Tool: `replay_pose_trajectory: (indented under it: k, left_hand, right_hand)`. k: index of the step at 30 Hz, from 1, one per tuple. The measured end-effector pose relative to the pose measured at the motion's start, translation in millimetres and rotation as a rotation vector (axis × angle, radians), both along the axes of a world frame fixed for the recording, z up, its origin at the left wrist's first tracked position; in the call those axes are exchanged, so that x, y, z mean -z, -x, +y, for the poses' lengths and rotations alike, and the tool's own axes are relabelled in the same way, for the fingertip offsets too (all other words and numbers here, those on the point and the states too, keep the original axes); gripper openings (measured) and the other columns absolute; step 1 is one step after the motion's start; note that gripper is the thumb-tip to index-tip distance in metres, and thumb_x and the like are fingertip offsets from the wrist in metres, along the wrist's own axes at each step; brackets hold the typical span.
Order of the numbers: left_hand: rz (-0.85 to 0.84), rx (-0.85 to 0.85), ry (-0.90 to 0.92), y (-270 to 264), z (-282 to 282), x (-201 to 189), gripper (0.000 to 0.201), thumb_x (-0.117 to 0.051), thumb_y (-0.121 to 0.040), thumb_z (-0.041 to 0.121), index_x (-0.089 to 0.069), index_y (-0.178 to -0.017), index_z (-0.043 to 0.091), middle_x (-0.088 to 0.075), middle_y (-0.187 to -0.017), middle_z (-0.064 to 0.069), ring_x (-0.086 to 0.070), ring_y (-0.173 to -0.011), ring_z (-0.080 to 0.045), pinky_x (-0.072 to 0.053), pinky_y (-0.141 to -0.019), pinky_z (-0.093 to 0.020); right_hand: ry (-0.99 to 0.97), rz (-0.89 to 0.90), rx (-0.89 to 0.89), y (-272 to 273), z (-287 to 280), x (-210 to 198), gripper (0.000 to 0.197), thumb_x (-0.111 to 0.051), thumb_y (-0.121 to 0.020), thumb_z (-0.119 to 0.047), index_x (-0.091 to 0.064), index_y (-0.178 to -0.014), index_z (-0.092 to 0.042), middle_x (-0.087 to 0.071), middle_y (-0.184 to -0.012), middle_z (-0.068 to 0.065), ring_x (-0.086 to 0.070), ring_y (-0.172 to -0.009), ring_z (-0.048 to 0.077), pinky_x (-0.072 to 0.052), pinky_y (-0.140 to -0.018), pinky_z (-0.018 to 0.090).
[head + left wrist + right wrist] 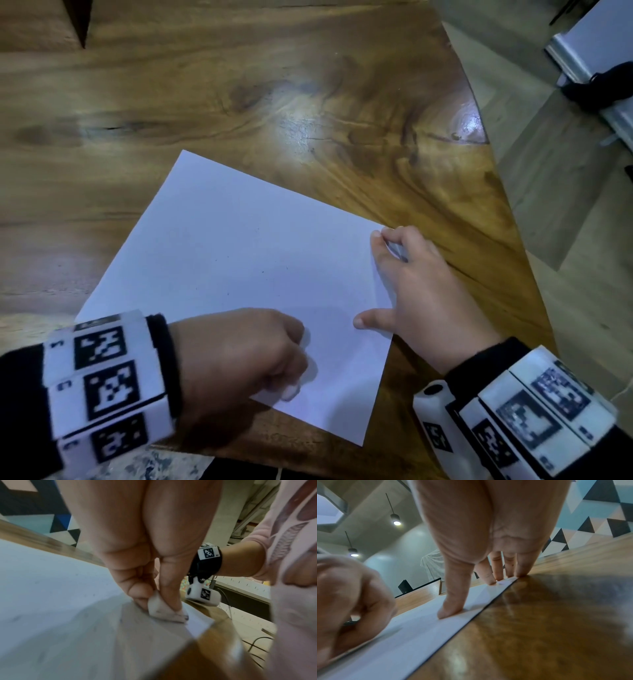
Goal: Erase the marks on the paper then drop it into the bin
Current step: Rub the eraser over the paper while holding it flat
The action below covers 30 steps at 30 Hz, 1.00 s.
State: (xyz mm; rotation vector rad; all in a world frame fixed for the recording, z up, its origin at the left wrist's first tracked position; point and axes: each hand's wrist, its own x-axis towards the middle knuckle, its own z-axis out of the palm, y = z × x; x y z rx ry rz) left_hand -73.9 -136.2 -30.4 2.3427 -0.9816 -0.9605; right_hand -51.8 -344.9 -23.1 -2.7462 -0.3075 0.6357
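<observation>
Pinching a small white eraser (161, 608) between thumb and curled fingers, the left hand (236, 359) has it pressed down on the near part of the paper (239, 246), close to the sheet's near edge. That white sheet lies flat on the wooden table (171, 102), turned at an angle, its near corner reaching toward the table's front edge. Over on the other side, the right hand (424, 287) is spread wide and holds nothing: the thumb is planted on the sheet just inside its right edge, and the straight fingertips (491, 580) press at the far right corner, where the paper lifts slightly. From the head view only a few tiny dark specks show on the sheet; from the left wrist view faint grey smudges show on the surface around the eraser, and its lower face looks grey and dirty. Both wrists wear black bands (164, 363) carrying white blocks printed with black square codes.
</observation>
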Motion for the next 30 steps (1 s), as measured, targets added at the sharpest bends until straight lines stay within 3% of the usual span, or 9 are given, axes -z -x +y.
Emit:
replay_pose_trajectory:
  k: [1,3,5,11,17,22,24,27,30]
  left_hand:
    - [-0.007,-0.110,0.080,-10,-5,-1,0.008,-0.059,-0.062,0.022,-0.061,-0.064,0.015,-0.063,-0.071,-0.003,-0.058,-0.063,-0.019,-0.043,-0.063,-0.032]
    - [-0.123,-0.113,0.140,-33,-18,-8,0.009,-0.058,-0.073,0.022,-0.065,-0.071,0.018,-0.060,-0.077,-0.001,-0.059,-0.067,-0.019,-0.040,-0.062,-0.023]
    - [-0.230,-0.117,0.084,-50,-25,-9,0.007,-0.059,-0.080,0.019,-0.066,-0.080,0.019,-0.054,-0.080,0.002,-0.059,-0.074,-0.021,-0.042,-0.065,-0.025]
    - [-0.230,-0.133,0.063,-50,-30,-10,0.011,-0.059,-0.076,0.011,-0.066,-0.078,0.019,-0.056,-0.081,0.000,-0.058,-0.073,-0.020,-0.048,-0.065,-0.030]
    - [-0.268,-0.242,0.030,-88,-59,-17,0.014,-0.066,-0.074,0.015,-0.070,-0.087,0.018,-0.064,-0.078,0.002,-0.051,-0.072,-0.013,-0.030,-0.054,-0.010]
    - [-0.292,-0.378,-0.012,-102,-91,-11,0.016,-0.064,-0.079,0.019,-0.066,-0.093,0.012,-0.054,-0.077,0.002,-0.047,-0.075,-0.014,-0.025,-0.056,-0.021]
    - [-0.280,-0.333,0.030,-88,-82,-8,0.010,-0.064,-0.078,0.019,-0.067,-0.085,0.012,-0.056,-0.074,0.002,-0.054,-0.076,-0.020,-0.025,-0.057,-0.020]
    - [-0.198,-0.131,-0.022,-66,-64,-8,0.006,-0.062,-0.078,0.016,-0.068,-0.080,0.017,-0.068,-0.081,0.001,-0.058,-0.078,-0.016,-0.041,-0.067,-0.022]
    - [-0.201,-0.134,-0.023,-75,-68,-14,0.010,-0.062,-0.078,0.017,-0.069,-0.085,0.019,-0.066,-0.079,0.003,-0.053,-0.073,-0.012,-0.034,-0.056,-0.011]
  right_hand:
    - [-0.002,0.001,0.001,0,0,0,0.104,-0.071,-0.071,-0.049,-0.008,-0.148,-0.019,-0.009,-0.143,-0.009,-0.007,-0.135,0.007,-0.017,-0.108,0.016]
    - [-0.005,0.000,-0.002,0,-2,1,0.104,-0.071,-0.071,-0.048,-0.008,-0.148,-0.019,-0.009,-0.145,-0.009,-0.006,-0.137,0.007,-0.016,-0.110,0.018]
    - [-0.025,0.015,-0.001,0,-4,1,0.104,-0.073,-0.071,-0.045,-0.009,-0.148,-0.020,-0.008,-0.148,-0.010,-0.004,-0.140,0.007,-0.013,-0.112,0.017]
    - [0.017,0.023,0.066,4,-17,-2,0.097,-0.070,-0.076,-0.040,-0.010,-0.149,-0.019,0.004,-0.156,-0.013,0.009,-0.142,0.004,-0.004,-0.111,0.015]
    - [0.008,0.052,0.067,8,-18,-1,0.103,-0.071,-0.073,-0.045,-0.006,-0.149,-0.018,0.006,-0.156,-0.011,0.010,-0.143,0.006,-0.002,-0.112,0.017]
    - [0.053,0.044,0.053,8,-16,-4,0.107,-0.070,-0.071,-0.051,-0.005,-0.149,-0.018,0.005,-0.157,-0.007,0.010,-0.144,0.011,0.003,-0.115,0.026]
    - [0.126,0.019,0.030,9,-17,-5,0.106,-0.065,-0.070,-0.058,-0.005,-0.149,-0.020,0.003,-0.157,-0.008,0.012,-0.144,0.012,0.010,-0.114,0.034]
    - [0.203,0.002,0.016,10,-17,-8,0.107,-0.061,-0.068,-0.065,-0.005,-0.148,-0.024,0.001,-0.156,-0.012,0.017,-0.143,0.012,0.014,-0.113,0.047]
    - [0.209,0.022,0.022,11,-17,-9,0.111,-0.062,-0.065,-0.067,-0.002,-0.148,-0.026,0.006,-0.156,-0.014,0.021,-0.142,0.010,0.015,-0.112,0.049]
